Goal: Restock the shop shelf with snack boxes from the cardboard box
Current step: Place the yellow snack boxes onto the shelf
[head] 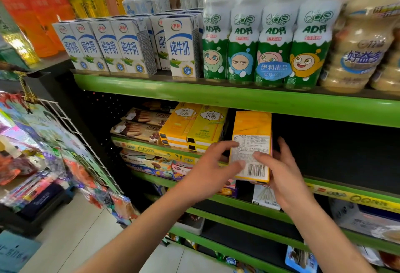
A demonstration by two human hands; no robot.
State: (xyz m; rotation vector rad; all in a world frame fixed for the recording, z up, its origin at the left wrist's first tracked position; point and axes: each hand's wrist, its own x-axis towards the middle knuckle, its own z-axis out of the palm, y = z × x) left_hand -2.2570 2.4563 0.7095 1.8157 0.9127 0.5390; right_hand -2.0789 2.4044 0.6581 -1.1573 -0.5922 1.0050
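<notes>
Presently, held box: a yellow snack box [252,142] stands upright with its back label and barcode facing the camera, held at the front edge of the middle shelf [337,195], in the dark gap to the right of the stocked boxes.
Right hand: the right hand [283,175] grips the box's lower right corner, thumb across the printed label, fingers behind the right edge.
Left hand: the left hand [211,171] reaches in from the left, fingers spread; a fingertip touches the box's left edge and the thumb lies on the label.
Stocked boxes: two stacks of yellow boxes [194,127] lie flat just left of the held box, beside brown biscuit packs [140,125].
Upper shelf: milk cartons [129,47] and green-and-white drink bottles [266,34].
</notes>
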